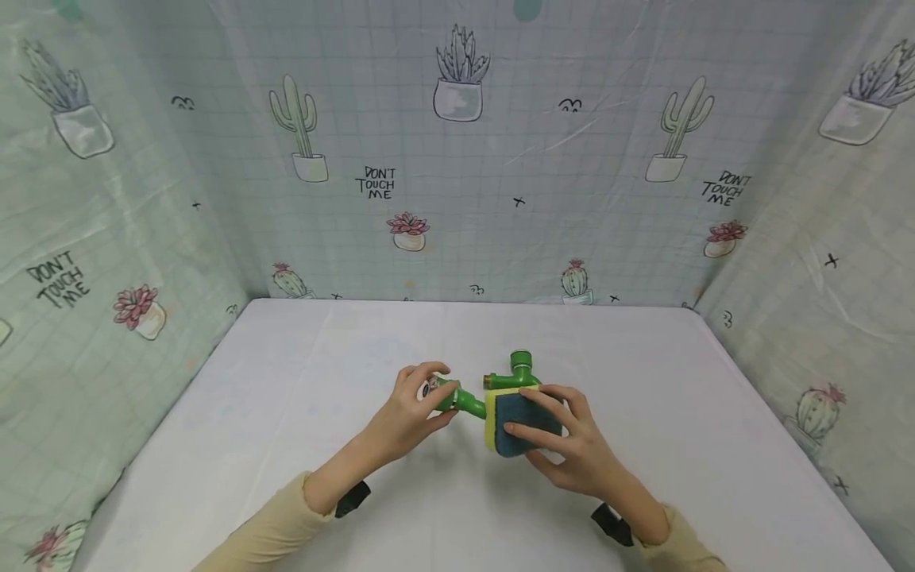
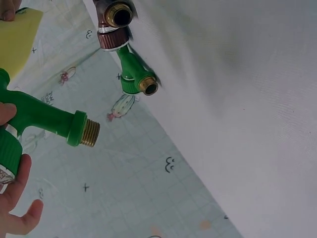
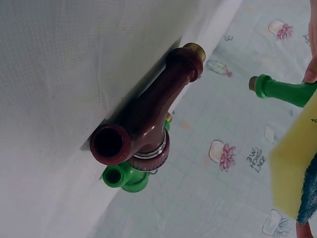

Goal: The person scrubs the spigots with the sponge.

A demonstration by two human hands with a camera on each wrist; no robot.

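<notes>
My left hand pinches a green tap above the table. In the left wrist view this tap shows a brass threaded end pointing away from the fingers. My right hand grips a sponge, yellow on one side and dark blue on the scouring side. The sponge is close beside the held tap; whether they touch is unclear. Behind it a second green tap lies on the table. A dark red tap lies nearer; sponge and right hand hide it in the head view.
The white table runs back to a curtain printed with cacti, which also hangs at both sides. A black wrist strap sits under the left wrist, another strap under the right.
</notes>
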